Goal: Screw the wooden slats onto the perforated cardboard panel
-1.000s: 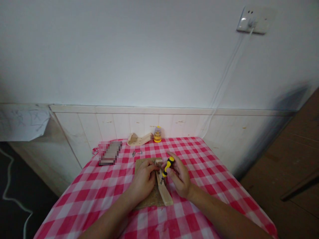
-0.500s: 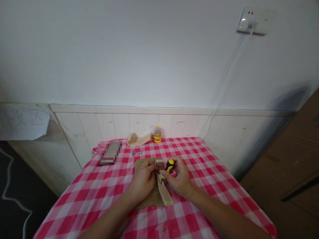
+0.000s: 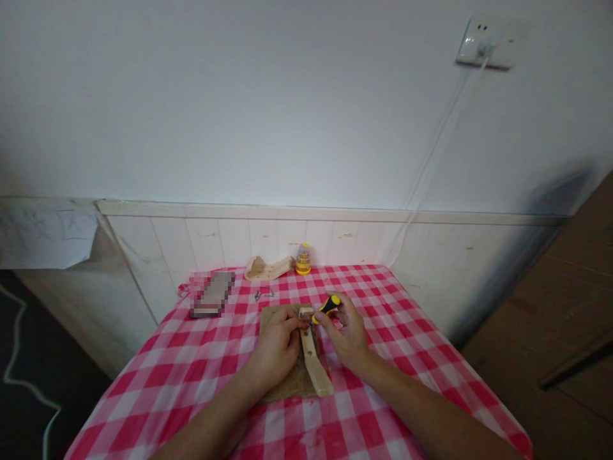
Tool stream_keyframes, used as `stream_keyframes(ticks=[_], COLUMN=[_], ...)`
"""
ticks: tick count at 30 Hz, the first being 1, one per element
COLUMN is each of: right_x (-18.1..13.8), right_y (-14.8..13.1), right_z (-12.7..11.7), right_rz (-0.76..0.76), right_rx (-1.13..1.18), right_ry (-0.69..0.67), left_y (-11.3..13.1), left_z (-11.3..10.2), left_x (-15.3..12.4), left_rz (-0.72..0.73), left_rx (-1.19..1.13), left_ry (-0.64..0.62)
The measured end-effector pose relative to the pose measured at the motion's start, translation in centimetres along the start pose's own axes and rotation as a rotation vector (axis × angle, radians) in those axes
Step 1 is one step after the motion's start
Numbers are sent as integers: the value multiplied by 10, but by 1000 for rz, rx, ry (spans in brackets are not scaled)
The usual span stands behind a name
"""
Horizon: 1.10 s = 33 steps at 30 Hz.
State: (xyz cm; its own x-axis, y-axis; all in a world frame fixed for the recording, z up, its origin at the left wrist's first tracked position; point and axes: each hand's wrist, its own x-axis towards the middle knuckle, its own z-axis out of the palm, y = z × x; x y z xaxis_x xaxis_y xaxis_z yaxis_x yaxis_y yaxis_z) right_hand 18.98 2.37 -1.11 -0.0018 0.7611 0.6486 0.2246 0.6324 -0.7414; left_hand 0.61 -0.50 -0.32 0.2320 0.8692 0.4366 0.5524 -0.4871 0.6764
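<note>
My right hand (image 3: 345, 333) grips a small yellow-and-black screwdriver (image 3: 326, 307), tilted almost flat with its tip toward a small wooden block (image 3: 305, 312). My left hand (image 3: 276, 344) is curled with its fingertips pinched at the top end of a pale wooden strip (image 3: 315, 367). The strip lies on a brown board (image 3: 290, 383) on the red-and-white checked tablecloth (image 3: 191, 377). A screw shows in the strip just below my fingers.
At the table's far edge lie a curved wooden piece (image 3: 265, 268) and a small yellow bit holder (image 3: 302, 259). A blurred-out flat object (image 3: 211, 294) sits at the left, loose metal screws (image 3: 262, 294) beside it. A wall socket (image 3: 484, 43) with a white cable hangs above right.
My right hand has lifted the screwdriver off the strip and swung it from steep to nearly flat, its tip now up by the small block. My left hand stayed put.
</note>
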Motion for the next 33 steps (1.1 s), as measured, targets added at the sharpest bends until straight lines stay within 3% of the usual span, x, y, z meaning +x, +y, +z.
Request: stream_keyframes(ticks=[11, 21, 33], right_x=[0, 0, 0], right_y=[-1, -3, -7], right_z=[0, -5, 2], right_rz=[20, -62, -71], right_rx=[38, 46, -27], right_ry=[-121, -240, -111], left_y=[-1, -1, 0], left_z=[0, 1, -1], left_x=[1, 2, 2], left_rz=[3, -20, -13], left_rx=[-5, 16, 31], left_ry=[-5, -5, -24])
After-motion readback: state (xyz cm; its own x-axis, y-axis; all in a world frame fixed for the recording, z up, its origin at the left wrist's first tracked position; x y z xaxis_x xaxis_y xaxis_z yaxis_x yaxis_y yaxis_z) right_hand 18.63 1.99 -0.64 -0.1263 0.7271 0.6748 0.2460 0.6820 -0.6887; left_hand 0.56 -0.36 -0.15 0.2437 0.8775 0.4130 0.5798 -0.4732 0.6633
